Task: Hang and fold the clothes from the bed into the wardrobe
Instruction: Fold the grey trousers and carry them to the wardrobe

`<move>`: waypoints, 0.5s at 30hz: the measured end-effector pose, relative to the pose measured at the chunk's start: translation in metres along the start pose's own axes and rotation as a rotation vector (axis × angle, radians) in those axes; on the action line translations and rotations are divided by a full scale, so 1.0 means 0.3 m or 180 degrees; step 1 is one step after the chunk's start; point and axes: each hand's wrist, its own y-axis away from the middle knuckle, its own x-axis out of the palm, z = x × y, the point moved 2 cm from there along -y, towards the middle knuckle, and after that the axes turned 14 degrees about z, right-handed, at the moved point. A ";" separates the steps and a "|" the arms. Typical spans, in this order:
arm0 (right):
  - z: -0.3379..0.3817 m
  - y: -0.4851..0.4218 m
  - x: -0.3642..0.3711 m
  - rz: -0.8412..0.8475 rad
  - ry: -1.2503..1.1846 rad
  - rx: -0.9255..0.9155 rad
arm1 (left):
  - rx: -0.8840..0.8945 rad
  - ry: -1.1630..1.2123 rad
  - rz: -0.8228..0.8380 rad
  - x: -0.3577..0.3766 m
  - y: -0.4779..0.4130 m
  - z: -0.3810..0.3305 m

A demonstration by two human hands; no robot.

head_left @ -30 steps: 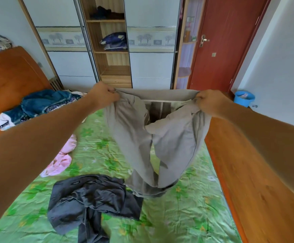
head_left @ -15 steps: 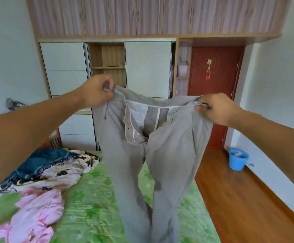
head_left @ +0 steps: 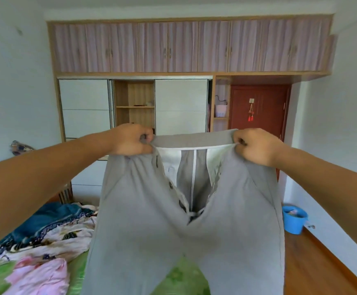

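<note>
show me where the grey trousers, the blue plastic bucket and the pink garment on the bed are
grey cotton trousers [head_left: 135, 220], head view, on the thigh of one leg
blue plastic bucket [head_left: 293, 225], head view, on its outer wall
pink crumpled garment [head_left: 39, 277], head view, on its middle folds

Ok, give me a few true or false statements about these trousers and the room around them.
1. The left hand and right hand both grip the trousers at the waistband. True.
2. The fly is buttoned shut. False: it hangs open, showing the lining.
3. A blue bucket stands at the right. True.
4. The red door stands wide open. False: it is shut.
5. A pink garment lies on the bed. True.
6. The wardrobe is fully closed. False: its middle bay is open.
</note>
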 end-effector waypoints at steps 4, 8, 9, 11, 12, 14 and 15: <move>-0.004 0.003 0.055 0.0367 0.0415 -0.0348 | 0.0373 0.0240 0.0234 0.031 0.024 0.021; 0.008 -0.002 0.084 0.0203 0.0346 -0.0672 | 0.0546 0.0496 0.0271 0.061 0.052 0.037; 0.008 -0.007 0.085 0.0074 0.0075 -0.0743 | 0.0498 0.0576 0.0258 0.067 0.057 0.043; 0.013 -0.018 0.085 -0.0120 -0.0460 -0.0664 | 0.0375 0.0743 0.0170 0.069 0.060 0.059; 0.016 -0.024 0.089 -0.0201 -0.0713 -0.0539 | 0.0289 0.0814 0.0083 0.063 0.057 0.071; 0.023 -0.037 0.089 -0.0376 -0.1037 -0.0286 | 0.0021 0.0818 -0.0126 0.044 0.051 0.100; 0.021 -0.043 0.088 -0.0428 -0.1052 -0.0219 | -0.0111 0.0718 -0.0180 0.033 0.048 0.115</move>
